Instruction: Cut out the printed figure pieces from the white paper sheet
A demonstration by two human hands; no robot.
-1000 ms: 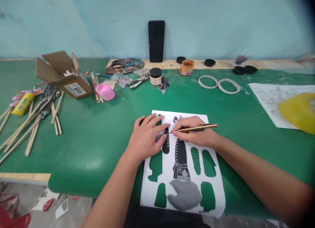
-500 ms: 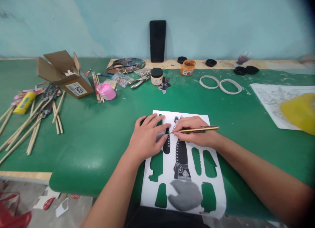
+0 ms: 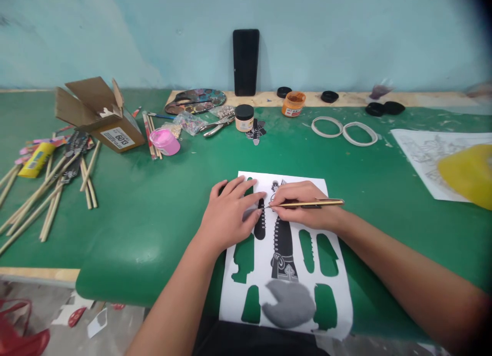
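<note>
A white paper sheet (image 3: 265, 294) with printed black figures and several cut-out holes lies in front of me, and the green table shows through the holes. My left hand (image 3: 232, 212) is spread flat over its upper left part, fingertips beside a black printed strip (image 3: 260, 230). Pinched in my right hand (image 3: 303, 204) is a slim gold craft knife (image 3: 326, 202). Its thin tip touches or hovers just over the paper between the strip and the black robed figure (image 3: 283, 243); contact cannot be made out. My right hand covers part of that figure.
A phone (image 3: 245, 63) leans on the wall behind paint jars (image 3: 244, 119) and pliers (image 3: 217, 126). To the left are a cardboard box (image 3: 119, 133), a pink pot (image 3: 165, 142) and wooden sticks (image 3: 49, 192). White rings (image 3: 360, 134) and a drawing (image 3: 418, 161) lie to the right.
Both hands stay almost where they were, with the knife tip at nearly the same spot. The whole view has shifted very slightly.
</note>
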